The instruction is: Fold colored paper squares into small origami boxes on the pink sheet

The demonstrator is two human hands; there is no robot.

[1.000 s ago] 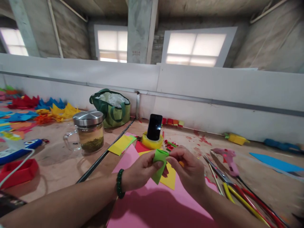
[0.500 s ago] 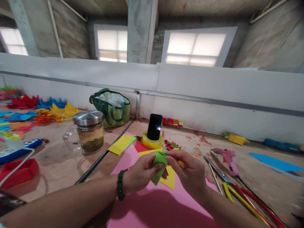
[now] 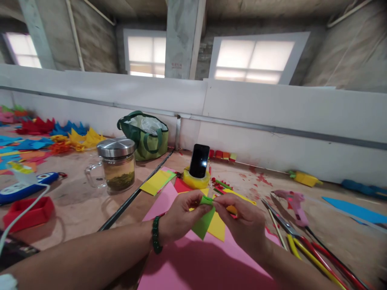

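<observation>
Between both hands is a small piece of green craft sheet (image 3: 204,224), its top edge folded over and its lower end hanging in a point. My left hand (image 3: 188,210), with a dark green bead bracelet at the wrist, pinches the piece from the left with thumb and fingers. At the upper right corner of the fold, the fingertips of my right hand (image 3: 243,213) are pinched on the same piece. Beneath the hands lie a large pink sheet (image 3: 196,262) and a yellow piece (image 3: 217,228), partly covered by them.
A phone (image 3: 199,161) leans in a yellow tape roll (image 3: 196,180) beyond the hands. Scissors (image 3: 288,229) and a pink glue gun (image 3: 295,205) lie right. Left are a lidded glass mug (image 3: 119,171), a green bag (image 3: 151,145) and a red tray (image 3: 28,215).
The green piece was curled with an open loop at its top; now that top is folded flatter and more of the piece hangs below. The view has shifted slightly.
</observation>
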